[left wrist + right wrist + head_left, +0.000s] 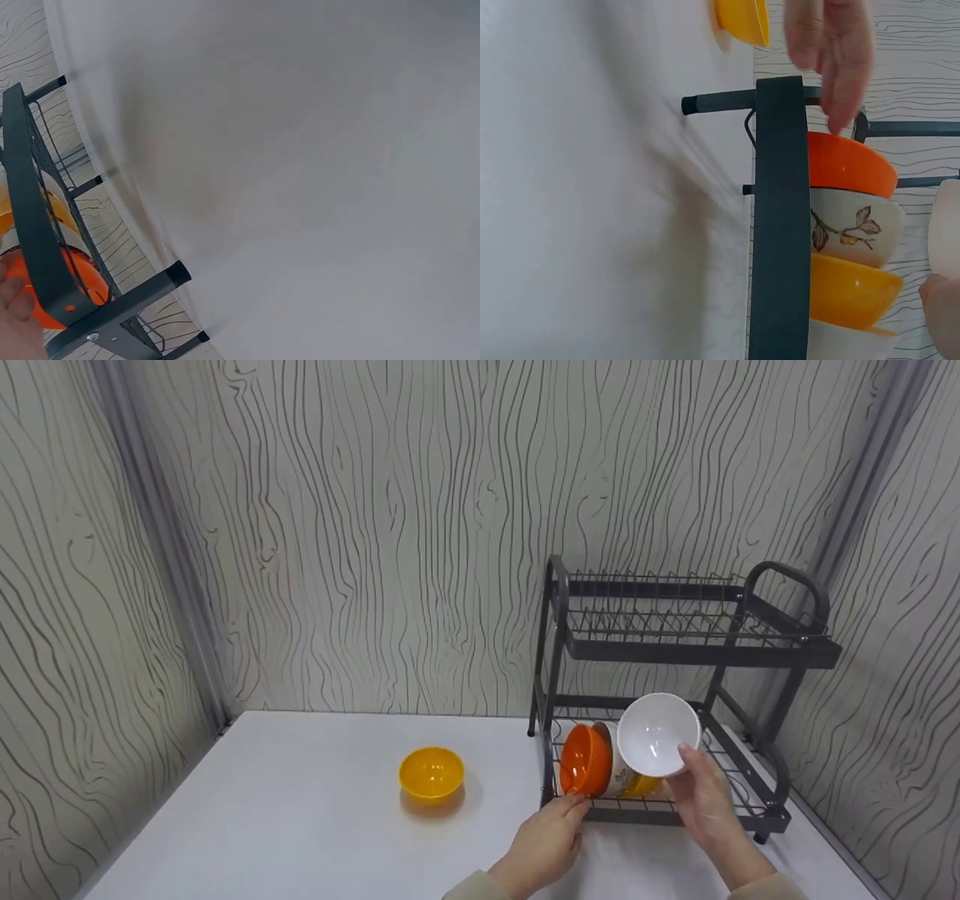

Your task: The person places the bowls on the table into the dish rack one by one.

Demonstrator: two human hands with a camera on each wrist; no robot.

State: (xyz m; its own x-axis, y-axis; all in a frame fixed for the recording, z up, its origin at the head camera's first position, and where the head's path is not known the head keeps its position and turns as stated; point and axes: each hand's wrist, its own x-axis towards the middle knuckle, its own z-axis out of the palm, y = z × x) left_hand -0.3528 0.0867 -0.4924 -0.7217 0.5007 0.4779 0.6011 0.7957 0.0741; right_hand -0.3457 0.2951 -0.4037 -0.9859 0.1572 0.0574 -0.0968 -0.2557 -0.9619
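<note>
My right hand [705,795] holds a white bowl [656,735] by its lower edge, thumb on the rim, its inside facing me. The bowl is raised in front of the lower tier of a dark dish rack [630,814]. On that tier an orange bowl [581,761] stands on its side at the left end. My left hand [544,840] touches the orange bowl's lower front with extended fingers, beside the rack's front bar. Behind the orange bowl, the right wrist view shows a flower-patterned white bowl [859,225], a yellow bowl [851,289] and another white bowl [847,341] in a row.
A second yellow bowl [432,774] sits upright on the white table [315,810], left of the rack. The rack's upper tier [660,622] has wire slots. Wood-grain patterned panels [375,532] enclose the table at the back and sides.
</note>
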